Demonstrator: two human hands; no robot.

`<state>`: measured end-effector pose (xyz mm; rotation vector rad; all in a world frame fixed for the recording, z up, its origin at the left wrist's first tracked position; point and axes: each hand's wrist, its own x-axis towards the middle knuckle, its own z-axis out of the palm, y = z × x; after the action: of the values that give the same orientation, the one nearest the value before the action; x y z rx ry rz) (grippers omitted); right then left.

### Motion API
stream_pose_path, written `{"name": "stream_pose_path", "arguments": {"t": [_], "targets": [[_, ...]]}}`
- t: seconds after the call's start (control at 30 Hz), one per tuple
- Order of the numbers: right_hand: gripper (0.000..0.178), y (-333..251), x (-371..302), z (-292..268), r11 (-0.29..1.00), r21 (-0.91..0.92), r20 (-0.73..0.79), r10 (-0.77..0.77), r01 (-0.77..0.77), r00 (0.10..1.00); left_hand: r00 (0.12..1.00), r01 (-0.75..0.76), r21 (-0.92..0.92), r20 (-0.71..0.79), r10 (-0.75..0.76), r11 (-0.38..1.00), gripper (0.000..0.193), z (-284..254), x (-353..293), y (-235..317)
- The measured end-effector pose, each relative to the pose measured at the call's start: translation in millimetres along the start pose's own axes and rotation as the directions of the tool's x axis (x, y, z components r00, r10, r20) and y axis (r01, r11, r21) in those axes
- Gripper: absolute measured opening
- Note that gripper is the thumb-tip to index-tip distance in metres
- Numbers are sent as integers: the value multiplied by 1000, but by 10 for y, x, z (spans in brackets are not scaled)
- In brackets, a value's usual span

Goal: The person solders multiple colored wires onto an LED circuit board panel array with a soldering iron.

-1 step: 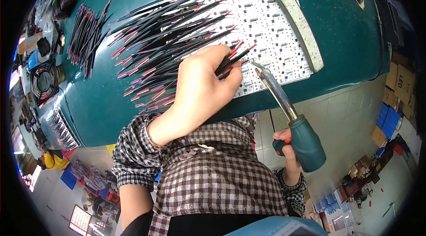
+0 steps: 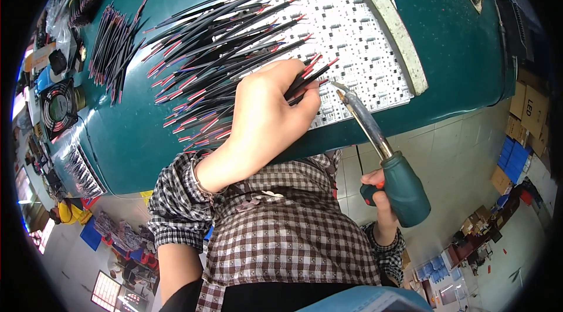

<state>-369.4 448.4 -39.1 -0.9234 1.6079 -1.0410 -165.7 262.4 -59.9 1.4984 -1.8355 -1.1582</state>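
Closed around a few black-sleeved wires (image 2: 302, 82) with red ends, my left hand (image 2: 264, 115) rests over a white circuit board panel (image 2: 346, 36). In my right hand (image 2: 381, 200) is a green-handled soldering gun (image 2: 404, 189), held by its grip below the metal barrel. Its bent tip is close to the wire ends beside my left thumb; whether they touch I cannot tell. Many more black wires (image 2: 205, 60) with red and white ends lie across the panel's left part, some of them hidden under my left hand.
A pale, worn bar (image 2: 390, 30) lies across the panel's right side on the green table (image 2: 457, 48). Another wire bundle (image 2: 114, 48) lies at the left, near a small fan (image 2: 58, 108). Cardboard boxes (image 2: 531, 109) stand beyond the table's right end.
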Motion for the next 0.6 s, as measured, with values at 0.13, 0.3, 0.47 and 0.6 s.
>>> {"name": "stream_pose_path", "arguments": {"t": [0.13,0.3,0.47,0.6], "targets": [[41,40,7,9,1000,-15,-9,-25,25,1000,1000,4,9,11,-4,1000,11,-4,4,-8],[42,64,17,-16,999,-36,7,-29,29,1000,1000,16,-15,11,-15,1000,12,-1,9,-3],[41,12,26,43,1000,14,-30,15,-14,999,1000,16,-21,6,-15,1000,13,7,3,-20],[39,75,4,-9,992,-115,8,-43,44,999,1000,19,-4,8,-19,1000,13,8,1,-8]]}}
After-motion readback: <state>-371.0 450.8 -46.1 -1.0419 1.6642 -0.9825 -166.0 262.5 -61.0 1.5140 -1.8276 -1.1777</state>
